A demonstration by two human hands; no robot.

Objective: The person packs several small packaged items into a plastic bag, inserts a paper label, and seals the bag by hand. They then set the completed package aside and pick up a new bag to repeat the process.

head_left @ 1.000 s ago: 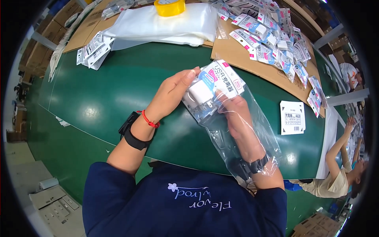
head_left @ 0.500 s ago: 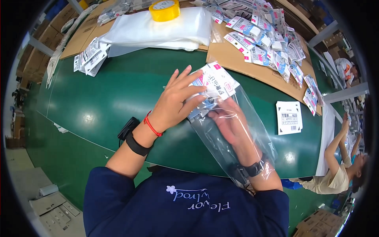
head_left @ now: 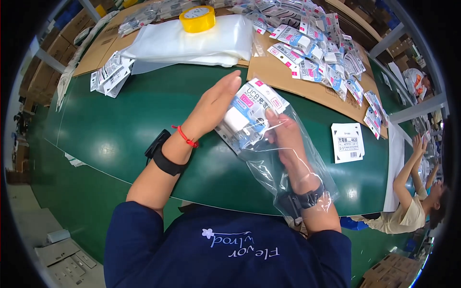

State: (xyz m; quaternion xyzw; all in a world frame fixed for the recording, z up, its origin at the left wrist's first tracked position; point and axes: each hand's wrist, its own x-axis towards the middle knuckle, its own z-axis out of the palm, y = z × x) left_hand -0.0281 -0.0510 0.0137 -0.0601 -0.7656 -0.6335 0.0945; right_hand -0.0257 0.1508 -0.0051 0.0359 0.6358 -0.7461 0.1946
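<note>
A stack of packaged USB chargers [head_left: 238, 116] is held up in front of me, the top one showing a white plug under clear film. My left hand [head_left: 215, 103] is edge-on at the stack's left side, fingers straight and together, palm toward the packs. My right hand [head_left: 289, 139] grips the stack's right side, its thumb on the front and its other fingers partly hidden. A large clear plastic bag [head_left: 266, 175] covers that hand and hangs over the right wrist; I cannot tell how far the packs sit inside it.
Many charger packs [head_left: 312, 69] lie heaped on cardboard [head_left: 269, 72] at the far right. A yellow tape roll [head_left: 197, 20] rests on stacked clear bags [head_left: 158, 41]. Printed labels lie at right [head_left: 347, 142] and left [head_left: 114, 77] on the green table [head_left: 96, 125]. Another person [head_left: 408, 192] works at right.
My left hand has come off the front of the packs and turned edge-on at their left side, uncovering the top charger. The right hand keeps its grip.
</note>
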